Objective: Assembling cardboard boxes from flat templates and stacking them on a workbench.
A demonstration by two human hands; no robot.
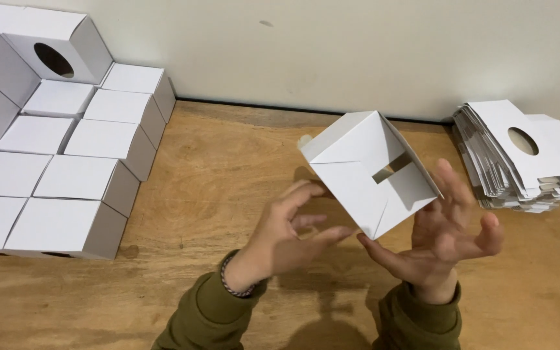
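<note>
A white cardboard box point(364, 172) is tilted in the air above the wooden table point(228, 168), its interlocked bottom flaps facing me. My left hand point(290, 233) touches the box's lower left edge with its fingertips, fingers spread. To the right, my right hand point(445, 233) is open-palmed against the box's lower right side, fingers apart. Both hands support the box between them without closing around it. Olive-green sleeves cover both forearms, and a bracelet sits on the left wrist.
Several assembled white boxes point(66, 168) are stacked in rows at the left, one with a round hole point(53, 59). A pile of flat, unfolded box blanks point(520, 159) lies at the right by the pale wall point(358, 45).
</note>
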